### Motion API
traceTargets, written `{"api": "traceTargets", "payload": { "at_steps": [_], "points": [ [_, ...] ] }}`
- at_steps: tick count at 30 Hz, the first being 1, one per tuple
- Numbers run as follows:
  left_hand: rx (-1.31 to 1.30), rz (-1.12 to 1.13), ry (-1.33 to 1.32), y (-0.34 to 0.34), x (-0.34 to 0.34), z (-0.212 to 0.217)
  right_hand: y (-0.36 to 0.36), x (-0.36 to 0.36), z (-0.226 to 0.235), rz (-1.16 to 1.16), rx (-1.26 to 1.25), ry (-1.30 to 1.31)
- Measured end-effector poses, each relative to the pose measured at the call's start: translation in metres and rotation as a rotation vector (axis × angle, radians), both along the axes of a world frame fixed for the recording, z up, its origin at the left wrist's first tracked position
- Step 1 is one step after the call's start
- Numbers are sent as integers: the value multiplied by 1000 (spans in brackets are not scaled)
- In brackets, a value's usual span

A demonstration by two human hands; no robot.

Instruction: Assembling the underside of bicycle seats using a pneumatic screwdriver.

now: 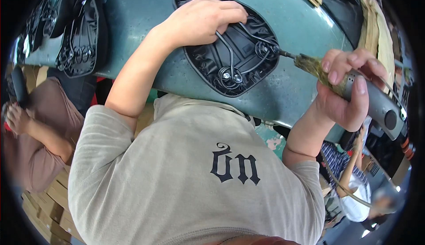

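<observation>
Your left fingers (231, 15) curl over black metal rails (229, 49) on the upturned black saddle (241, 46) below, grip unclear; your right fingers (359, 95) clamp a grey tape-wrapped screwdriver (376, 107), seemingly fastening a dark coiled spring (263, 49); next, press squarely

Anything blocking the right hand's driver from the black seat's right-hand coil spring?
Nothing visible. From the right hand, the driver's bit reaches the edge of the seat beside that coil spring; contact is unclear. The left hand lies over the seat's upper part, off that line.
</observation>
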State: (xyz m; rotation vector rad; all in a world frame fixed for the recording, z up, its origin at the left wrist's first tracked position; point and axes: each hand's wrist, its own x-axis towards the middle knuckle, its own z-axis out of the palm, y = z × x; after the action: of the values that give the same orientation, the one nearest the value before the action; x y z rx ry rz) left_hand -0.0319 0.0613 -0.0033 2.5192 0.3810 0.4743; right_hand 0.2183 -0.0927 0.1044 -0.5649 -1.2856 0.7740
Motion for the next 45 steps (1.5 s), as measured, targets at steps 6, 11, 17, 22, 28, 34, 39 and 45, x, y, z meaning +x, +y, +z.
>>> {"api": "traceTargets", "payload": {
  "at_steps": [6, 11, 17, 22, 28, 34, 39, 45],
  "points": [
    [-7, 10, -52, -1, 0, -8, 12, -14, -20, -22, -127, 19],
    [-22, 24, -102, -4, -3, -11, 26, -9, -24, 67, -192, 44],
    [-37, 6, -73, 3, -1, -8, 30, -11, -18, 88, -232, 24],
    [-30, -13, -39, 4, -4, 6, 0, 6, 22, 5, -62, -37],
    [43, 157, -211, 8, -22, 30, -43, 34, 12, -289, -83, -34],
    [370, 1042, -310, 105, -111, 98, -69, 51, -22, -463, -200, 62],
    [117, 1682, 448, 160, -181, 140, -68, 58, -35, -501, -211, 123],
    [-6, 1642, 647, 185, -222, 107, -63, 72, -49, -557, -263, 143]
  ]
}}
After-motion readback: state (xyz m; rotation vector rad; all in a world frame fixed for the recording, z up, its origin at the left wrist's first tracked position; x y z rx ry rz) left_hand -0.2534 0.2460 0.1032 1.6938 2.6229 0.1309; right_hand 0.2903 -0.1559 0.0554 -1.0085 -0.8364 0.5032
